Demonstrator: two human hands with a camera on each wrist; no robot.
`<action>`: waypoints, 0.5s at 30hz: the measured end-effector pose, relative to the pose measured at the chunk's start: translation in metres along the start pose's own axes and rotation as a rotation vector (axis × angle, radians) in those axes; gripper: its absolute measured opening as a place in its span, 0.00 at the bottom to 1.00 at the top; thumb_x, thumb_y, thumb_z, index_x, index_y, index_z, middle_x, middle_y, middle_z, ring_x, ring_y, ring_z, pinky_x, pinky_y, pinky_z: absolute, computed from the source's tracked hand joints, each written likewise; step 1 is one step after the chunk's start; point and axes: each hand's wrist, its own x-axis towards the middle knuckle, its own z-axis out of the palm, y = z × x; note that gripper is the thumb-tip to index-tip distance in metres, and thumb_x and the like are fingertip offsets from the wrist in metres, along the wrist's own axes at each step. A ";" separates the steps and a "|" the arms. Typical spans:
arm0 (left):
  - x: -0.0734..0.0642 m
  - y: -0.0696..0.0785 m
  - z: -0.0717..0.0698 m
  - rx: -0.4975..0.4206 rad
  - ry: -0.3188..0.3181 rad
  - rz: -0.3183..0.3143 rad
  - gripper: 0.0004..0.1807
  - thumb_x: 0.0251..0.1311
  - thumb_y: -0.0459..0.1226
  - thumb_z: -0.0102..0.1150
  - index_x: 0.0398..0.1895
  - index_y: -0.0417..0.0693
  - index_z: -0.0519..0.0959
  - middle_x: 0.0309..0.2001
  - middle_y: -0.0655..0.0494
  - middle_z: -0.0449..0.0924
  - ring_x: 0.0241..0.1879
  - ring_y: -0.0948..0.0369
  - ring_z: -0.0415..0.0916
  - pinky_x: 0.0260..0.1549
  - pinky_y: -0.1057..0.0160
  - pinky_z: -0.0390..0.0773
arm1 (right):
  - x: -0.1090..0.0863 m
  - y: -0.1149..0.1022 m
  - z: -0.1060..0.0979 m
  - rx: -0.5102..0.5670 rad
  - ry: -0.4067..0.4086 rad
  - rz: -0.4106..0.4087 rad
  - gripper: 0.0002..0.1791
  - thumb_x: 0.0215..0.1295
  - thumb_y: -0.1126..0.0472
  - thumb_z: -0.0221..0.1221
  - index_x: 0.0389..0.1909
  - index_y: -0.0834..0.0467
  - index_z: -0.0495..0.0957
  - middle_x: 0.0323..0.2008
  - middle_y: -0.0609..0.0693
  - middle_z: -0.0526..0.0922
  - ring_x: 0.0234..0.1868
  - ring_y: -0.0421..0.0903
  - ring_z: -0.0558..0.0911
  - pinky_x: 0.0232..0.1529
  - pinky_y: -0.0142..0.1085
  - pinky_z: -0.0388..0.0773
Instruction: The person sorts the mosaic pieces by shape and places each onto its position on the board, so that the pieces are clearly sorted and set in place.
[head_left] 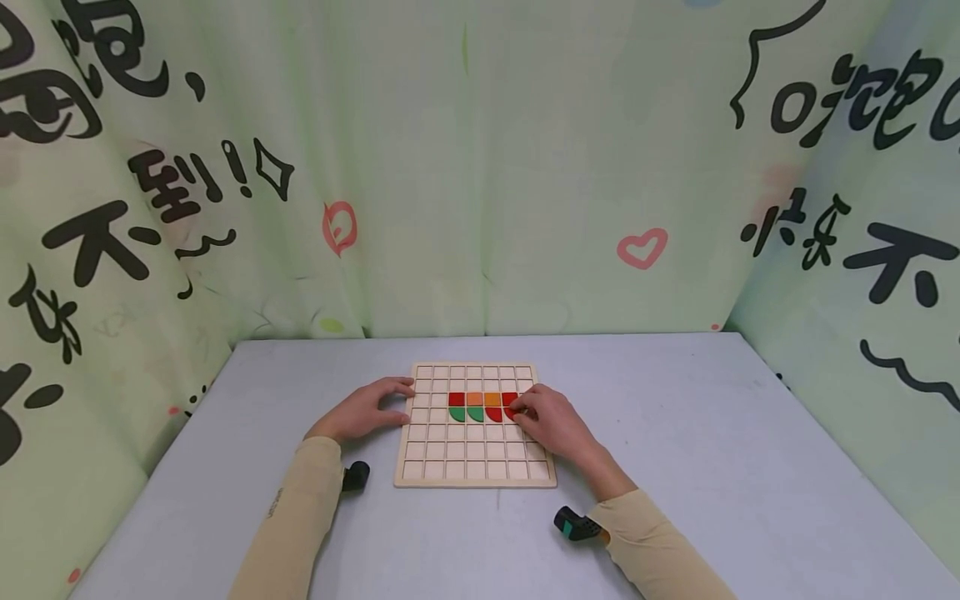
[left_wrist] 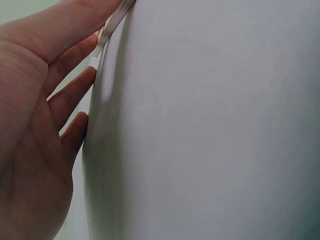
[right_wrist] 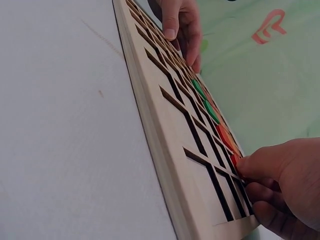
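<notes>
A wooden grid board lies on the table. One row of its cells holds a red square, two orange squares and another red square. Below them are two green quarter-circle pieces, a red quarter-circle piece and a second one partly hidden by fingers. My right hand pinches that last red piece at its cell, thumb on top. My left hand rests against the board's left edge with fingers spread loosely; the left wrist view shows its relaxed fingers.
The pale table extends around the board. Printed curtains hang behind it and at both sides. Black wrist devices sit by both sleeves.
</notes>
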 end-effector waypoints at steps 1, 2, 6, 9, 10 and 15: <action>0.000 0.000 0.000 0.000 -0.001 0.001 0.23 0.59 0.42 0.68 0.58 0.49 0.77 0.71 0.54 0.64 0.73 0.50 0.54 0.70 0.48 0.56 | 0.000 0.000 -0.001 0.000 0.001 0.002 0.06 0.61 0.66 0.66 0.39 0.60 0.86 0.36 0.48 0.79 0.33 0.42 0.73 0.36 0.35 0.76; 0.000 0.000 0.000 0.000 -0.001 0.000 0.24 0.59 0.42 0.68 0.58 0.49 0.77 0.71 0.54 0.64 0.73 0.50 0.54 0.70 0.47 0.56 | -0.001 -0.001 -0.001 0.001 0.000 0.003 0.06 0.61 0.66 0.66 0.39 0.60 0.86 0.36 0.48 0.79 0.33 0.42 0.73 0.36 0.35 0.76; 0.000 0.000 0.001 0.003 0.002 -0.007 0.24 0.58 0.42 0.68 0.58 0.49 0.77 0.70 0.55 0.65 0.73 0.50 0.54 0.70 0.48 0.56 | -0.002 0.000 -0.001 0.003 0.001 0.004 0.07 0.61 0.65 0.66 0.40 0.59 0.86 0.37 0.48 0.79 0.33 0.41 0.74 0.37 0.35 0.76; 0.001 -0.001 0.001 0.003 0.005 -0.011 0.24 0.58 0.43 0.68 0.58 0.50 0.78 0.70 0.56 0.65 0.73 0.51 0.54 0.70 0.48 0.56 | -0.003 0.002 -0.003 0.013 0.015 0.007 0.08 0.62 0.65 0.64 0.42 0.60 0.85 0.38 0.49 0.80 0.34 0.42 0.74 0.37 0.35 0.77; 0.000 -0.001 0.001 0.003 0.006 -0.009 0.24 0.58 0.43 0.68 0.58 0.50 0.77 0.70 0.56 0.65 0.73 0.51 0.54 0.70 0.48 0.56 | -0.003 0.004 -0.004 0.017 0.023 0.012 0.08 0.63 0.64 0.64 0.42 0.60 0.85 0.38 0.49 0.80 0.34 0.42 0.75 0.37 0.34 0.77; 0.000 -0.004 -0.001 -0.020 0.070 -0.038 0.24 0.62 0.44 0.65 0.61 0.52 0.76 0.68 0.55 0.68 0.72 0.51 0.57 0.69 0.48 0.57 | 0.000 0.013 -0.013 0.027 0.077 0.044 0.10 0.66 0.63 0.61 0.46 0.62 0.83 0.39 0.51 0.80 0.36 0.44 0.78 0.38 0.37 0.80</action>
